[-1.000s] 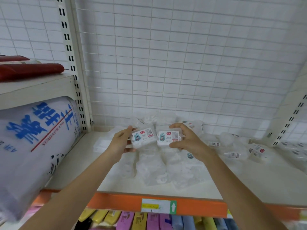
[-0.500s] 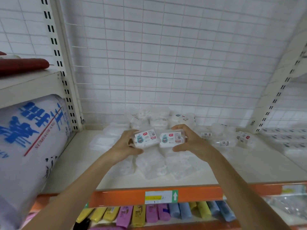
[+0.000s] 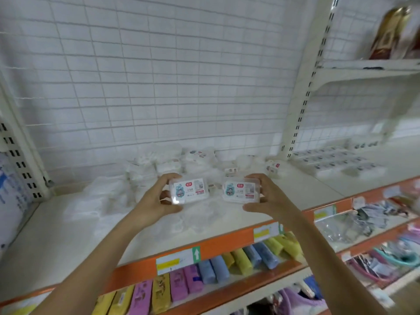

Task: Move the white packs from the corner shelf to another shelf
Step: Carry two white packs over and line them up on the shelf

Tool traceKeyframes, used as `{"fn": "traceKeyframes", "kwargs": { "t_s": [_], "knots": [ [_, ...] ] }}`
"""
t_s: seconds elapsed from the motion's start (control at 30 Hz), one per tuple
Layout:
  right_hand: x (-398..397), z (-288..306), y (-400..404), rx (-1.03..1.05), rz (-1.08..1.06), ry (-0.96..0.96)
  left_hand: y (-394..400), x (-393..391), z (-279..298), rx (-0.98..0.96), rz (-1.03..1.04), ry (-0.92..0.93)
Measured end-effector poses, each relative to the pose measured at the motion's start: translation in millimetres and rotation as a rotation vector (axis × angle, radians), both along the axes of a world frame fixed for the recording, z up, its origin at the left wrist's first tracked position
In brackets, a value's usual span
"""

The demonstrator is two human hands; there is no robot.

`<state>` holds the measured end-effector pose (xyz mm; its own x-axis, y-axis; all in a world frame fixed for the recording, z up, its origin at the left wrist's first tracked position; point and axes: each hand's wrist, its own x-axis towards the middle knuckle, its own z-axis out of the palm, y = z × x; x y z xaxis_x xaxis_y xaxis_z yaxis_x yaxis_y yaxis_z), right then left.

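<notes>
The left hand [image 3: 156,198] held one white pack [image 3: 190,190] by its left end, thumb under the near edge and fingers curled over the far edge. The right hand [image 3: 269,196] held a second white pack [image 3: 240,189] the same way by its right end. Both packs were lifted clear of the corner shelf [image 3: 68,233], labels facing the camera, side by side with a small gap between them. Each label showed a small cartoon figure and a red mark; the print was too small to read.

Behind the hands, at the far side of the corner shelf against the white wire grid back panel [image 3: 159,76], lay a loose heap of more white packs [image 3: 172,162], some turned label up, others blurred into the white surface. The shelf's near edge was an orange strip [image 3: 216,244] carrying a white and yellow price tag [image 3: 178,261] with a green arrow.

To the right, past a slotted upright post [image 3: 302,105], another shelf [image 3: 363,180] held rows of similar packs [image 3: 329,159] laid flat in neat lines. Above it a higher shelf carried brownish packages [image 3: 391,30], blurred.

Below the orange strip, a row of coloured rolls [image 3: 227,267] in yellow, pink and blue stood side by side. At far left, a large white bag with blue print [image 3: 9,201] leaned by the left post.
</notes>
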<state>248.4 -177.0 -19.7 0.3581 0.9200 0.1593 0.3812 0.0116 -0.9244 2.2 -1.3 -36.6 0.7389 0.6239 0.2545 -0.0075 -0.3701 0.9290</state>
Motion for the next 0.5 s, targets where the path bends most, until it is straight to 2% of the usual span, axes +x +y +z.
{"fn": "traceKeyframes", "kwargs": {
  "t_s": [0.3, 0.5],
  "knots": [
    [75, -22, -171, -0.05, -0.332, -0.008, -110, 127, -12, 0.011, -0.284, -0.001],
    [122, -42, -296, -0.047, -0.554, -0.107, -199, 220, -46, -0.036, -0.395, 0.049]
  ]
}}
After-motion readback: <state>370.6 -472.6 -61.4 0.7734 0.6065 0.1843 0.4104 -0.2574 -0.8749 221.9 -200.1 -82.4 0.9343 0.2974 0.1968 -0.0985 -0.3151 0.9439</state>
